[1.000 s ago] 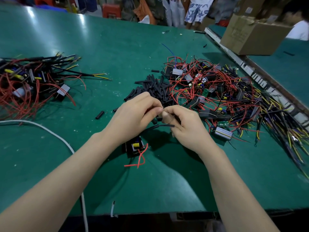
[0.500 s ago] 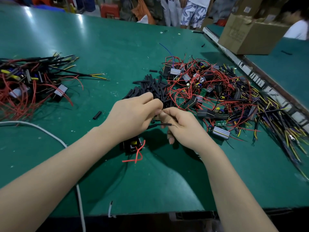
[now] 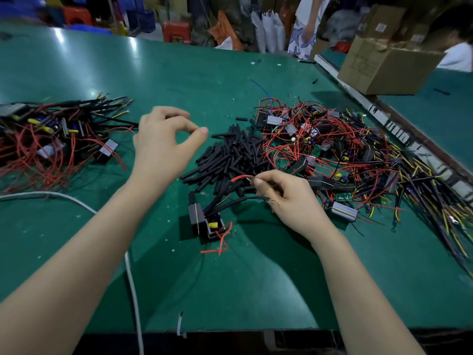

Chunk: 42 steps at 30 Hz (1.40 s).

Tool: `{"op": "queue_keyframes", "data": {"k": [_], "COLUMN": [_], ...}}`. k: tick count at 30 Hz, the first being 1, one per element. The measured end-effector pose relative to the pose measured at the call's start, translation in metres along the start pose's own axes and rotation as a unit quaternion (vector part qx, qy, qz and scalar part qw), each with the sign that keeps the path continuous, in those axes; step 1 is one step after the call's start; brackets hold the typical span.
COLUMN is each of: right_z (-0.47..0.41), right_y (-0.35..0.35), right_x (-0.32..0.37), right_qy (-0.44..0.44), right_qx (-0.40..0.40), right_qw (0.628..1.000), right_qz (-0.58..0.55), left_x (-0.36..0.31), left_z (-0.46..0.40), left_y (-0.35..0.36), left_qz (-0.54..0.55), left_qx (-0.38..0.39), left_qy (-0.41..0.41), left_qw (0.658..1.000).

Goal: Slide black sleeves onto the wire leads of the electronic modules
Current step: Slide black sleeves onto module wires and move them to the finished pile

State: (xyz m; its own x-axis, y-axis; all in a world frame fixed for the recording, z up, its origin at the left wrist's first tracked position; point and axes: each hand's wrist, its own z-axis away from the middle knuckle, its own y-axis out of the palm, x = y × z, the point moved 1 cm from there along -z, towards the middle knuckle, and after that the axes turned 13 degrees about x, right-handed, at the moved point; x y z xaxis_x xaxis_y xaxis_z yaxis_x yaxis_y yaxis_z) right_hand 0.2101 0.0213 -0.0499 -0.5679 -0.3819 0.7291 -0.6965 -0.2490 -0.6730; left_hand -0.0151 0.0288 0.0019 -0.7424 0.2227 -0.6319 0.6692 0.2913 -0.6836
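Mid-task. Your right hand (image 3: 294, 201) pinches a bare red lead (image 3: 242, 178) of the module (image 3: 204, 221) on the green table (image 3: 179, 73); two of its leads already wear black sleeves (image 3: 230, 204). Your left hand (image 3: 163, 142) hovers loosely curled and empty, beside the sleeve pile (image 3: 230, 157). The unsleeved modules (image 3: 332, 155) at right outnumber the sleeved modules (image 3: 51, 131) at left.

Assembly workshop: green bench (image 3: 179, 73), heaped wired modules (image 3: 332, 149).
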Motion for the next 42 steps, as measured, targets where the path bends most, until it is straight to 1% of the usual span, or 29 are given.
{"op": "queue_keyframes", "data": {"k": [1,3,4,5,7,8,11,13,14,15,16,17,18,19,21,23,25,27,29,32,35,37,39,42], "right_z": [0.000,0.001,0.001,0.001,0.002,0.002,0.004,0.004,0.003,0.003,0.003,0.003,0.003,0.003,0.004,0.004,0.004,0.003,0.003,0.004,0.004,0.004,0.005,0.006], "right_y": [0.000,0.000,0.000,-0.001,-0.003,-0.003,-0.004,-0.004,-0.004,-0.004,-0.004,-0.004,-0.004,-0.003,-0.003,-0.004,-0.006,-0.007,-0.009,-0.010,-0.008,-0.008,-0.009,-0.011], "right_x": [0.000,0.000,0.001,0.001,0.003,0.003,0.004,0.005,0.006,0.006,0.006,0.005,0.005,0.005,0.004,0.004,0.004,0.003,0.002,0.002,0.005,0.007,0.010,0.013], "right_qy": [-0.002,-0.007,-0.010,-0.014,-0.021,-0.022,-0.017,-0.018,-0.021,-0.023,-0.025,-0.025,-0.026,-0.028,-0.041,-0.065,-0.093,-0.122,-0.141,-0.152,-0.141,-0.127,-0.116,-0.114], "right_qx": [-0.003,-0.013,-0.019,-0.024,-0.026,-0.023,-0.016,-0.027,-0.033,-0.038,-0.040,-0.039,-0.038,-0.040,-0.057,-0.078,-0.096,-0.107,-0.115,-0.125,-0.139,-0.142,-0.138,-0.144], "right_qw": [1.000,1.000,1.000,0.999,0.999,0.999,1.000,0.999,0.998,0.998,0.998,0.998,0.997,0.996,0.994,0.993,0.991,0.986,0.982,0.978,0.980,0.981,0.981,0.976], "right_qz": [0.006,0.009,0.012,0.017,0.019,0.013,-0.020,-0.036,-0.041,-0.042,-0.042,-0.047,-0.057,-0.071,-0.079,-0.054,-0.013,0.028,0.057,0.064,0.031,-0.023,-0.070,-0.121], "left_x": [0.000,0.003,0.004,0.003,0.003,0.003,0.000,-0.005,-0.007,-0.008,-0.008,-0.008,-0.008,-0.008,-0.009,-0.013,-0.017,-0.021,-0.025,-0.029,-0.030,-0.032,-0.030,-0.027], "left_z": [0.000,0.003,0.004,0.006,0.007,0.008,0.008,0.008,0.007,0.008,0.011,0.015,0.020,0.024,0.027,0.027,0.024,0.022,0.020,0.015,0.012,0.011,0.009,0.008], "left_y": [0.001,0.008,0.012,0.013,0.011,0.012,0.014,0.013,0.012,0.013,0.014,0.017,0.020,0.023,0.027,0.030,0.032,0.034,0.033,0.032,0.031,0.030,0.029,0.028], "left_qz": [-0.021,-0.087,-0.098,-0.087,-0.051,-0.054,-0.087,-0.070,-0.063,-0.071,-0.085,-0.099,-0.103,-0.092,-0.048,0.001,0.031,0.016,-0.024,-0.093,-0.133,-0.124,-0.083,0.007], "left_qx": [-0.007,0.048,0.058,0.044,-0.015,-0.010,0.070,0.102,0.149,0.227,0.313,0.379,0.415,0.422,0.387,0.343,0.320,0.303,0.288,0.281,0.287,0.294,0.302,0.322], "left_qy": [-0.003,-0.006,-0.002,0.007,0.015,0.018,0.013,-0.017,-0.054,-0.089,-0.104,-0.099,-0.079,-0.055,-0.024,-0.006,0.013,0.034,0.065,0.095,0.118,0.127,0.127,0.116], "left_qw": [1.000,0.995,0.993,0.995,0.998,0.998,0.994,0.992,0.985,0.967,0.940,0.915,0.900,0.900,0.920,0.939,0.947,0.952,0.955,0.950,0.941,0.939,0.941,0.940]}}
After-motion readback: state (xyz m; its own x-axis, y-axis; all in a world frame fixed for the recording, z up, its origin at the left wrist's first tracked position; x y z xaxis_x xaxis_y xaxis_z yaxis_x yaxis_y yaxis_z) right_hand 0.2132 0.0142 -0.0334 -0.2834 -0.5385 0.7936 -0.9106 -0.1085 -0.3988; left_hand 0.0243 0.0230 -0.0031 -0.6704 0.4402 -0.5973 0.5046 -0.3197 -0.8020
